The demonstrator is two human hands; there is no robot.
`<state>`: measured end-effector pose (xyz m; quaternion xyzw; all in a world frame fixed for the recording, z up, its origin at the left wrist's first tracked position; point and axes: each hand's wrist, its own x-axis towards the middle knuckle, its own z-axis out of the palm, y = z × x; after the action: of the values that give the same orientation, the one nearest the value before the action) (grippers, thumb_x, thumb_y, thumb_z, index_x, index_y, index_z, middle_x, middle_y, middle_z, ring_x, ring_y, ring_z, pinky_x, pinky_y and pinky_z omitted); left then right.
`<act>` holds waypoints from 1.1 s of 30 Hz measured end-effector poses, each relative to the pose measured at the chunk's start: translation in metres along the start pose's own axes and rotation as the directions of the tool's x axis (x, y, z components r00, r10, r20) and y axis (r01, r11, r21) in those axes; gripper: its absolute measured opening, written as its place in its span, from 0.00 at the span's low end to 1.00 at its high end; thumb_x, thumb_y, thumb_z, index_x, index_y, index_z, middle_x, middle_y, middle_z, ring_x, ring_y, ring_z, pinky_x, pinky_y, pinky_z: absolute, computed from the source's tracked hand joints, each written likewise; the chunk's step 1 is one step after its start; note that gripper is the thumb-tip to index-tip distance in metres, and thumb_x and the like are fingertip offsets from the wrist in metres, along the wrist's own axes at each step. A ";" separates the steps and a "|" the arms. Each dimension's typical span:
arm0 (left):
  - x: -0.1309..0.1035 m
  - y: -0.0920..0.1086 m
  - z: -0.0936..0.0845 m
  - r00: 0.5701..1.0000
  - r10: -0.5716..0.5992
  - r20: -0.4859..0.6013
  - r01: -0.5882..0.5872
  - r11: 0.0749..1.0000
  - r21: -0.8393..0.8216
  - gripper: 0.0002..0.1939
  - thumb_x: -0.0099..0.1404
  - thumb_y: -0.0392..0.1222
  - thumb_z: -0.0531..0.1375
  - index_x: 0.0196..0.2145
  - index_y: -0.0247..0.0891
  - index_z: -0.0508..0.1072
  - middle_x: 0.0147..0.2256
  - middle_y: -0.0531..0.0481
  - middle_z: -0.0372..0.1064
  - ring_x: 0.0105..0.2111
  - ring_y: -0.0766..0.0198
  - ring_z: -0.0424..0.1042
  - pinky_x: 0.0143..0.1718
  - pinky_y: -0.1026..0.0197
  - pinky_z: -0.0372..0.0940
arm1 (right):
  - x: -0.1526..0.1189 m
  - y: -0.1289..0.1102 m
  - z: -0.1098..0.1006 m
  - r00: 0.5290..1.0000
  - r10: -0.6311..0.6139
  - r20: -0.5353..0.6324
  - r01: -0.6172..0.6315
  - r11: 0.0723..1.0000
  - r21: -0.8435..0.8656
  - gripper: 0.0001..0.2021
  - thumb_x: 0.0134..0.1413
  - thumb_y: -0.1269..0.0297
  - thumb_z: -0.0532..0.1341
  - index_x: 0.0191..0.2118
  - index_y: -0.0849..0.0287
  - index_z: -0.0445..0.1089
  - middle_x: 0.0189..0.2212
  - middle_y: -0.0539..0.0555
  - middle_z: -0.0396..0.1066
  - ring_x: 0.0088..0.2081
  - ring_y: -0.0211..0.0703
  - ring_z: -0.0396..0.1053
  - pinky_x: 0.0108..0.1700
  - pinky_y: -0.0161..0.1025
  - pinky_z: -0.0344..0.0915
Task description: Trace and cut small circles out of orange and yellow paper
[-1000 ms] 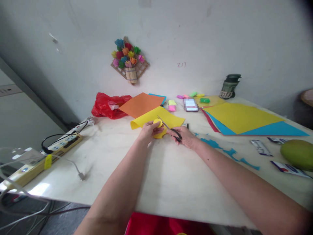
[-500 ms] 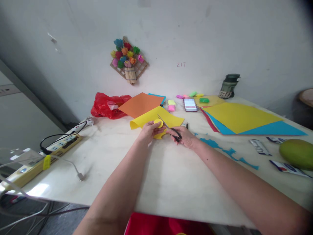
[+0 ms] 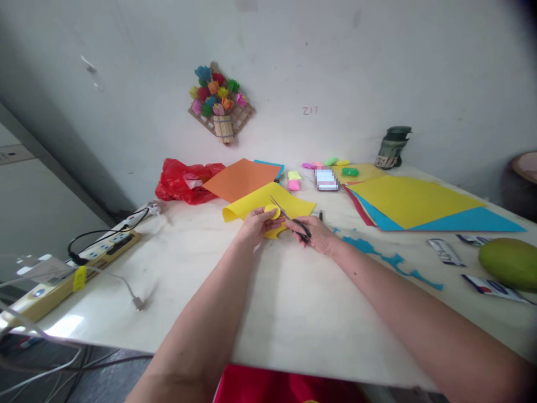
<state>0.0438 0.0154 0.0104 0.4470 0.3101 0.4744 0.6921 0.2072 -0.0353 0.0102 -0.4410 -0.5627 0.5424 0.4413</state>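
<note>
Between the thumb and fingers of my left hand (image 3: 257, 224) is a small yellow paper circle (image 3: 272, 211). My right hand (image 3: 316, 234) is closed round the black handles of a pair of scissors (image 3: 301, 228). The thin blades point up and to the left, right beside the circle's edge, and look slightly parted. Under and behind both hands lies a sheet of yellow paper (image 3: 289, 198), curled at its left end and cut unevenly along its near side. Blue paper scraps (image 3: 361, 245) are scattered to the right of my right hand.
An orange sheet (image 3: 243, 179) and a red plastic bag (image 3: 187, 182) lie at the back left. A power strip (image 3: 100, 252) with cables runs along the left edge. Rightward are stacked coloured sheets (image 3: 415, 201), a phone (image 3: 326, 179), a bottle (image 3: 393, 148) and a green mango-like fruit (image 3: 512, 263).
</note>
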 end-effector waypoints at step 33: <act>0.001 0.001 -0.001 0.998 0.022 -0.051 -0.022 1.000 -0.004 0.03 0.56 0.33 0.59 0.28 0.30 0.69 0.29 0.40 0.73 0.30 0.60 0.74 0.35 0.62 0.69 | 0.005 0.005 -0.002 0.999 0.035 0.010 -0.035 0.999 0.003 0.18 0.38 0.50 0.64 0.24 0.62 0.64 0.12 0.44 0.59 0.12 0.27 0.53 0.13 0.28 0.49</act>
<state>0.0433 0.0166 0.0108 0.4366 0.3217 0.4940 0.6796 0.2079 -0.0302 0.0057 -0.4475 -0.5563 0.5530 0.4295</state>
